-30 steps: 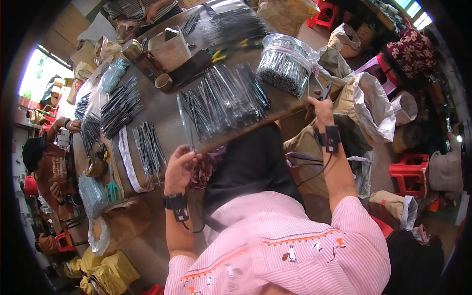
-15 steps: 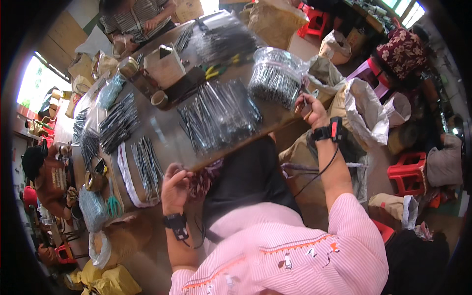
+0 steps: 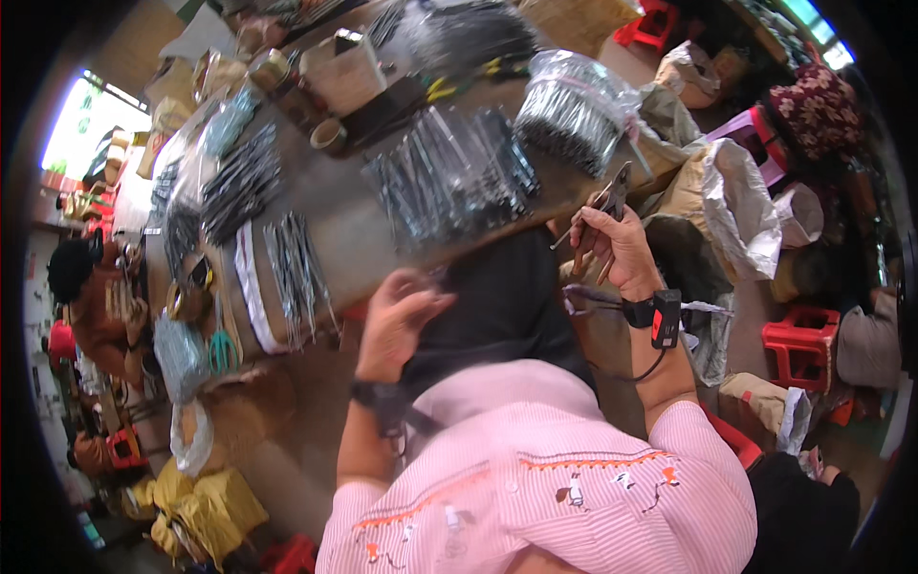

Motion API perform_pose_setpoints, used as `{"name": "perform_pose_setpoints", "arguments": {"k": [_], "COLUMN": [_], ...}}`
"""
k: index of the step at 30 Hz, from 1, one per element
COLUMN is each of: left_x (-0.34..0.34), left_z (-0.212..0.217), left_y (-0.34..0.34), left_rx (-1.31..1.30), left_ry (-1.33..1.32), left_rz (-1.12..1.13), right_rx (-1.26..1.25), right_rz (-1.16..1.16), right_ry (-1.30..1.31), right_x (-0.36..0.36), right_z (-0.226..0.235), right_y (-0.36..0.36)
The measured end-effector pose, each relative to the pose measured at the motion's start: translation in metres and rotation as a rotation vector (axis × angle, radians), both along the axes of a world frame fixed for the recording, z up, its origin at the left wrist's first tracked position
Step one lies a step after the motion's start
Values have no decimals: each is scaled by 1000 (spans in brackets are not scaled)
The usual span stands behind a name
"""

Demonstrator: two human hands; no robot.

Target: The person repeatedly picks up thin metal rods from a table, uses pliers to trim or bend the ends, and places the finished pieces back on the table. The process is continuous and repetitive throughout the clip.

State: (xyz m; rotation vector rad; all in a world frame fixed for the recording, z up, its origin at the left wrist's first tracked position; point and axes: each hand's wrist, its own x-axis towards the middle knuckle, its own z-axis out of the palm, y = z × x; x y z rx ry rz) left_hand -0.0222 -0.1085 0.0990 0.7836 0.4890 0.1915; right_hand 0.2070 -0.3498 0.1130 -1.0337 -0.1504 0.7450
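Note:
A pair of pliers (image 3: 615, 194) with brownish handles is gripped in my right hand (image 3: 623, 244), in front of the table's right edge. A thin piece with a small tip also sticks out beside those fingers. My left hand (image 3: 397, 320) hovers over my lap near the table's front edge. Motion smears its fingers, and I cannot make out whether they hold anything. Beyond my hands lies a wide row of thin dark metal rods (image 3: 454, 177) under clear plastic. A round bundle of silvery rods (image 3: 572, 120) in clear plastic stands at the table's right end.
More metal rods (image 3: 239, 187) lie on the left, with a smaller bunch (image 3: 296, 268) beside a white strip (image 3: 251, 287). A box (image 3: 341, 75), a small cup (image 3: 328, 136) and yellow-handled pliers (image 3: 440, 90) are farther back. Sacks (image 3: 732, 206) and a red stool (image 3: 799, 346) stand to the right.
My right hand has drawn back from the silvery bundle, bringing the pliers up into plain view. The left hand has moved right and away from the table edge. The view has shifted.

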Motion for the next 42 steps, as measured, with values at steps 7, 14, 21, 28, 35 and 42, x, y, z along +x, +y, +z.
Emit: {"name": "perform_pose_setpoints", "arguments": {"k": [7, 14, 21, 28, 35, 42], "left_x": [31, 28, 26, 26, 28, 28], "left_z": [15, 22, 24, 22, 28, 29], "left_y": [-39, -39, -39, -32, -34, -34], "left_rx": [109, 239, 311, 279, 287, 258], "left_ry": [-71, -157, -62, -7, 40, 96], "left_rz": [-215, -146, -172, -211, -407, -455], "right_rx": [-30, -35, -112, -42, -87, 20], "right_rz": [-56, -23, 47, -255, 71, -24], "right_ry": [-207, -346, -345, -341, -135, -15], "right_x": [-60, -81, -95, -71, -67, -66], "right_z": [25, 21, 13, 24, 10, -1], "right_y": [38, 41, 52, 53, 44, 38]}}
